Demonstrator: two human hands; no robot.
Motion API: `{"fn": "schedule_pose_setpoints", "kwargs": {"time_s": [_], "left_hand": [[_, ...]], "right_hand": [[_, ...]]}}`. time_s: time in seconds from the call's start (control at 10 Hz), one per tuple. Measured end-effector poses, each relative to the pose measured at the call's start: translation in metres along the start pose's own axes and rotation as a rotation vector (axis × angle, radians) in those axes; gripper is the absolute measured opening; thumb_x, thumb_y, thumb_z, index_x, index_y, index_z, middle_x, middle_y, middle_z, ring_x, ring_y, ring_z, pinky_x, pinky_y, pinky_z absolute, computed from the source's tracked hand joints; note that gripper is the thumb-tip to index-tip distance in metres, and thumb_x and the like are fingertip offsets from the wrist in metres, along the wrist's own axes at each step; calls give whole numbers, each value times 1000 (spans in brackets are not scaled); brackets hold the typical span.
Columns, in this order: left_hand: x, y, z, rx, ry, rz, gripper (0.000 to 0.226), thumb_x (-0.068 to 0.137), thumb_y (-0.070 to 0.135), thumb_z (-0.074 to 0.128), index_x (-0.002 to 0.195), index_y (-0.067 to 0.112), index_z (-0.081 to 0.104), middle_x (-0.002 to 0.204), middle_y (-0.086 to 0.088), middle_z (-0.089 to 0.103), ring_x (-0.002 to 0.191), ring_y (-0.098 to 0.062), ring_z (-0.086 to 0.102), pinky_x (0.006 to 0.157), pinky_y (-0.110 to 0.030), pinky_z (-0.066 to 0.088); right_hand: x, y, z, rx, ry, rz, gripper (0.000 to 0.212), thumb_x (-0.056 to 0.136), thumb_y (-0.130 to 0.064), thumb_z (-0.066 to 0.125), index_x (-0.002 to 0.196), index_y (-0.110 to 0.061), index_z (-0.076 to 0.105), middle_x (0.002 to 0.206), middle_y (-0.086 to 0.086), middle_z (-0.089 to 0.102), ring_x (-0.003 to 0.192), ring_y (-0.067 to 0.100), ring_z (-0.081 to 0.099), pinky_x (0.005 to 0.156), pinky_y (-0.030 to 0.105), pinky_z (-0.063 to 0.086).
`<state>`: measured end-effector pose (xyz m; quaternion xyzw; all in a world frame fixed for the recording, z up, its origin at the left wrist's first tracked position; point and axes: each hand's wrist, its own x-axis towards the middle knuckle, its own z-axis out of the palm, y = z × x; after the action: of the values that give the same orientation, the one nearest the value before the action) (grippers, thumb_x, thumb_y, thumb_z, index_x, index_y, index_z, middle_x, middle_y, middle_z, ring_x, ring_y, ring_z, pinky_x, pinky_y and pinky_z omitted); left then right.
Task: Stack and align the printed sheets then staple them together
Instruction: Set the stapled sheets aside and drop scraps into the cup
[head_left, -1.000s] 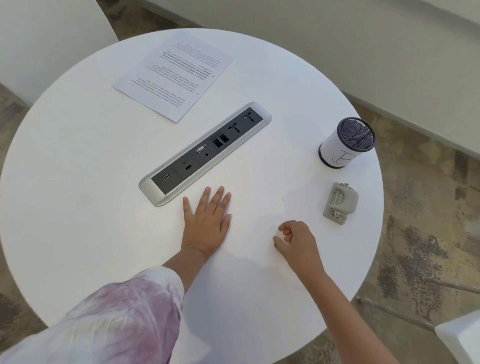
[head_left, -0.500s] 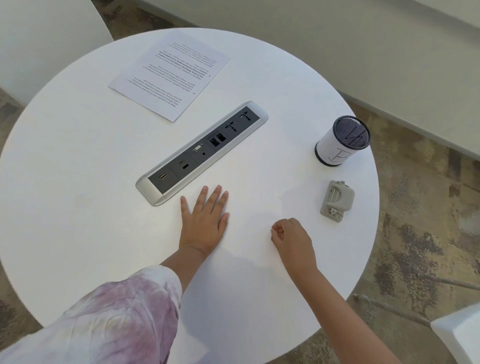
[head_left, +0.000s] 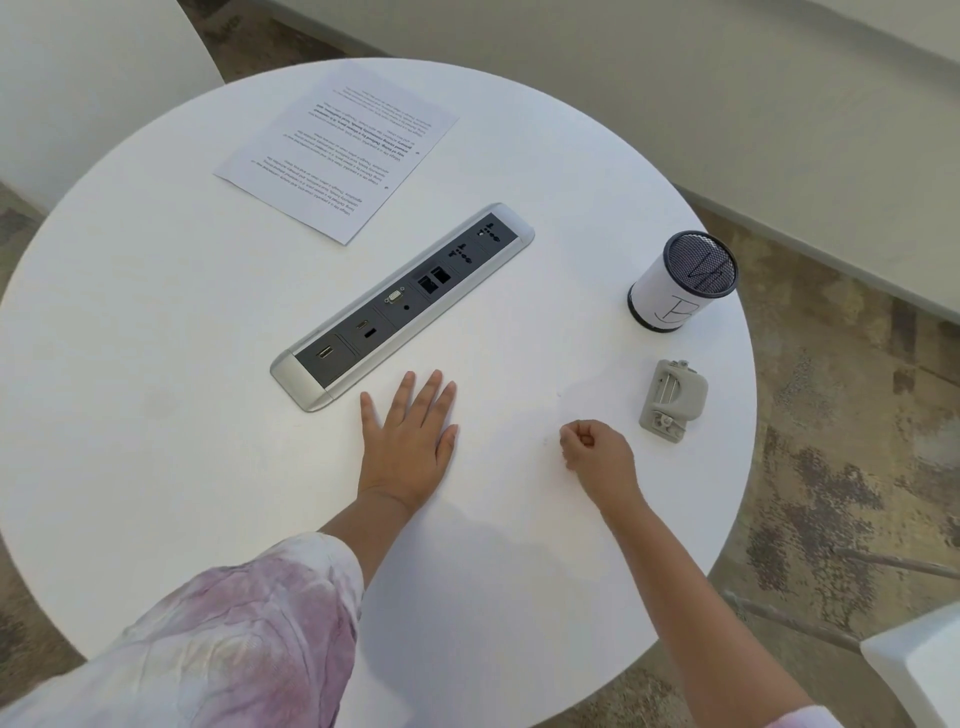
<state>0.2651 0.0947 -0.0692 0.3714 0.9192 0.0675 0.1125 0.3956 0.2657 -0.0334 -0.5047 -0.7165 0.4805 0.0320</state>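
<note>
Printed sheets (head_left: 337, 145) lie flat at the far side of a round white table (head_left: 156, 364), text facing away from me. A small grey stapler (head_left: 672, 400) lies near the table's right edge. My left hand (head_left: 410, 441) rests flat on the tabletop, fingers straight and spread, just in front of the socket strip. My right hand (head_left: 597, 452) sits on the table as a closed fist, holding nothing, a short way left of the stapler and not touching it.
A silver and black socket strip (head_left: 402, 306) runs diagonally across the table's middle. A white cylindrical holder with a dark mesh top (head_left: 680, 283) stands at the right. A white chair corner (head_left: 919, 670) shows at the lower right, and a white seat back (head_left: 78, 78) at the upper left.
Both hands stay in the same poses. The view has shifted slightly; my right fist sits marginally closer to the stapler than a second ago.
</note>
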Motion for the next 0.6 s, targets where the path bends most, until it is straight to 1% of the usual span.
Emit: {"fn": "schedule_pose_setpoints", "kwargs": {"time_s": [0.1,0.2,0.3,0.4,0.5,0.6], "left_hand": [[1,-1,4,5,-3,-1,51,96,42,18,146,30,17,156,10,16,145,-19,8,110,-62,4],[1,-1,4,10,-2,-2,52,96,42,16,146,30,18,156,10,16,145,-19,8,110,-62,3],[1,-1,3,-10,5,5,50,97,39,25,146,29,20,156,9,17,145,-19,9,110,-62,3],[0,-1,3,-1,5,6,50,97,41,22,146,29,19,156,10,17,145,-19,8,110,-62,3],[0,0,1,8,-2,3,58,91,45,5,146,29,19,156,10,16,145,-19,8,110,-61,3],[0,0,1,13,-1,4,61,89,45,1,146,30,18,156,10,16,145,-19,7,110,-62,4]], "right_hand": [[5,1,-6,163,-24,54,15,90,-13,52,77,-12,60,64,-2,57,59,11,53,59,16,48],[8,2,-9,233,-38,71,13,92,-13,51,86,-8,62,68,-1,57,61,9,54,51,6,46],[9,5,-9,213,-54,64,17,93,-8,48,98,-3,63,71,-2,58,62,8,55,53,6,47],[6,8,-6,114,-41,0,23,94,-5,43,104,-5,64,75,-3,58,64,7,54,58,9,47],[-2,10,-4,-109,15,-130,14,90,-14,55,99,-14,65,85,-2,60,70,0,52,62,8,40],[-9,11,1,-183,14,-226,8,84,-17,66,91,-16,64,89,1,57,72,0,52,66,10,39]]}}
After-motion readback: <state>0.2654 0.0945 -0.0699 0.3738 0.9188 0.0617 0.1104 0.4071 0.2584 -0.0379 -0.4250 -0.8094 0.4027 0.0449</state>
